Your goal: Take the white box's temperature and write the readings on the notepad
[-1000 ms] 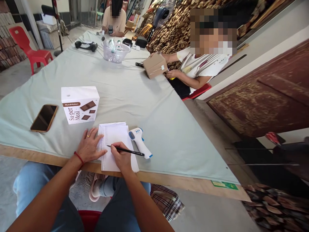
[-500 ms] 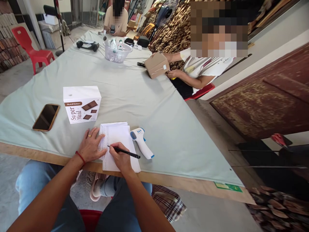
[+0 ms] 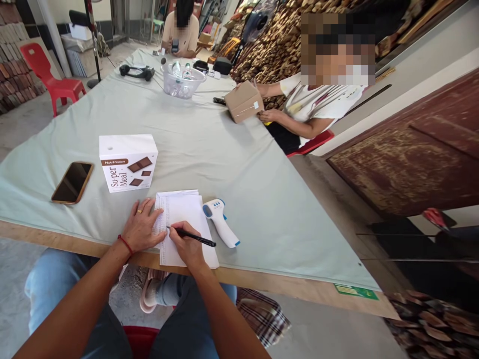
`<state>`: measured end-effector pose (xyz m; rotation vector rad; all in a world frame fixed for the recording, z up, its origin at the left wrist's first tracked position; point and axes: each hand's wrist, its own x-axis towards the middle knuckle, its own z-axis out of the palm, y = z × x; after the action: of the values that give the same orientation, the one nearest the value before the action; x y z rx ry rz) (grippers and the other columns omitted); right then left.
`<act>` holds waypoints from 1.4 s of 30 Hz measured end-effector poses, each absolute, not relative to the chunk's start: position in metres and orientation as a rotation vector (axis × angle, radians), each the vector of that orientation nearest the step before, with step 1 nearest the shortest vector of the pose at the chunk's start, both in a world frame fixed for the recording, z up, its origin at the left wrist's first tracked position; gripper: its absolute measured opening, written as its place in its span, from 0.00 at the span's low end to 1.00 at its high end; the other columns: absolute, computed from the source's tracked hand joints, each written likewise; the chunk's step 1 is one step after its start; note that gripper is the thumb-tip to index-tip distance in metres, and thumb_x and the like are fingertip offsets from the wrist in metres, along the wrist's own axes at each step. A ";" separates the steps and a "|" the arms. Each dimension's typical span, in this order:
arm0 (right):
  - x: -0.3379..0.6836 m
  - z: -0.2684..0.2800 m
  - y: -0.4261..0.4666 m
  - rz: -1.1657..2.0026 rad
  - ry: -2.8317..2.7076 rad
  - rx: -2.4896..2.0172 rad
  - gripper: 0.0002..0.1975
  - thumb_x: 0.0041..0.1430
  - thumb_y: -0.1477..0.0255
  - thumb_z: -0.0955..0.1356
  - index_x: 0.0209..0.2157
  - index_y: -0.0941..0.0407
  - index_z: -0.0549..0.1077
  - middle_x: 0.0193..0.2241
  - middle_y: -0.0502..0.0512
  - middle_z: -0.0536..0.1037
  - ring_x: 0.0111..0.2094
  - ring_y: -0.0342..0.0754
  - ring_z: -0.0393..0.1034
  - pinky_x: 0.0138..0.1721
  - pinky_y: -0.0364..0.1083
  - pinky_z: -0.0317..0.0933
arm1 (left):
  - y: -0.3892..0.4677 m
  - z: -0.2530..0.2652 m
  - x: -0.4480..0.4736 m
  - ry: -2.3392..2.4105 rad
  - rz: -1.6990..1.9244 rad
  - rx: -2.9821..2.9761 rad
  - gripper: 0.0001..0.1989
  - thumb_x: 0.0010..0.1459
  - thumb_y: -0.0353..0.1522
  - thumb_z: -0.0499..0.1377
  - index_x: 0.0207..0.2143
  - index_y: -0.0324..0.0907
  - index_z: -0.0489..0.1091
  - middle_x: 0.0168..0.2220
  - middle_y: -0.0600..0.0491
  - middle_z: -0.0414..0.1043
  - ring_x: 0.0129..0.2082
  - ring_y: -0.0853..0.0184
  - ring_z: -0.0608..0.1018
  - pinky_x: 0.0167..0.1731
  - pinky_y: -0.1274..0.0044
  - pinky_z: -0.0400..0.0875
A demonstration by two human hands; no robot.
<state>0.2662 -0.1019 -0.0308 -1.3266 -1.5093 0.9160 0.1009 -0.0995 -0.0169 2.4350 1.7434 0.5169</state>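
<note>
My right hand point(image 3: 187, 245) grips a black pen point(image 3: 198, 237), its tip on the written column at the left of a white sheet of paper point(image 3: 187, 212). Several sheets seem stacked there, close to the table's front edge. Fingers spread, my left hand point(image 3: 143, 227) lies flat across the left border of the paper and the tablecloth. Just right of the paper rests a white and blue infrared thermometer point(image 3: 220, 222). A white "Super Meal" box point(image 3: 129, 164) stands behind my left hand, and a smartphone point(image 3: 73, 183) lies further left.
Across the table point(image 3: 179, 129), a person in a white shirt holds a cardboard box point(image 3: 244, 102). Another person sits at the far end with a small device. A clear plastic basket point(image 3: 182, 86) holds bottles. Beside it is a black handled object point(image 3: 136, 72). A red chair point(image 3: 52, 77) stands left.
The pen has tilted very slightly in my right hand, its tip still on the written column. My left hand keeps its place. The whole view has shifted a little.
</note>
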 end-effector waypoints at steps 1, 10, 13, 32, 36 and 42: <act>0.266 -0.031 -0.102 0.910 -1.511 -1.329 0.08 0.49 0.64 0.65 0.23 0.53 0.69 0.20 0.49 0.74 0.24 0.47 0.68 0.30 0.46 0.65 | -0.100 -0.017 0.101 1.743 0.519 2.438 0.27 0.52 0.43 0.61 0.53 0.41 0.67 0.62 0.39 0.59 0.64 0.49 0.59 0.63 0.54 0.49; 0.267 -0.030 -0.101 0.907 -1.522 -1.331 0.08 0.49 0.64 0.65 0.22 0.53 0.68 0.19 0.49 0.72 0.23 0.46 0.66 0.29 0.46 0.63 | -0.100 -0.016 0.101 1.745 0.520 2.439 0.28 0.51 0.43 0.61 0.53 0.41 0.67 0.62 0.39 0.59 0.64 0.50 0.59 0.63 0.54 0.49; 0.267 -0.031 -0.102 0.922 -1.516 -1.329 0.08 0.49 0.65 0.65 0.22 0.53 0.68 0.19 0.48 0.72 0.23 0.46 0.66 0.29 0.45 0.63 | -0.100 -0.016 0.101 1.745 0.525 2.437 0.27 0.52 0.43 0.61 0.53 0.41 0.67 0.62 0.39 0.58 0.64 0.50 0.59 0.63 0.55 0.49; 0.266 -0.031 -0.103 0.927 -1.431 -1.333 0.09 0.49 0.64 0.65 0.21 0.53 0.69 0.19 0.48 0.73 0.23 0.46 0.66 0.29 0.45 0.63 | -0.100 -0.015 0.101 1.748 0.510 2.422 0.27 0.51 0.41 0.61 0.53 0.41 0.66 0.62 0.39 0.58 0.64 0.50 0.59 0.63 0.55 0.49; 0.266 -0.031 -0.103 0.915 -1.451 -1.343 0.09 0.49 0.64 0.65 0.22 0.53 0.69 0.19 0.48 0.73 0.23 0.46 0.67 0.29 0.46 0.64 | -0.100 -0.015 0.101 1.752 0.519 2.420 0.27 0.51 0.41 0.61 0.53 0.42 0.66 0.62 0.39 0.58 0.64 0.49 0.59 0.63 0.55 0.49; 0.266 -0.031 -0.102 0.907 -1.476 -1.346 0.08 0.49 0.64 0.65 0.22 0.53 0.69 0.19 0.49 0.74 0.24 0.47 0.67 0.30 0.46 0.64 | -0.100 -0.014 0.101 1.746 0.512 2.415 0.27 0.52 0.42 0.61 0.53 0.41 0.66 0.63 0.40 0.57 0.64 0.49 0.59 0.63 0.55 0.49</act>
<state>0.2663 -0.1024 -0.0311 -1.3464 -1.4763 0.9068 0.1014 -0.1003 -0.0142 2.4154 1.7464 0.5124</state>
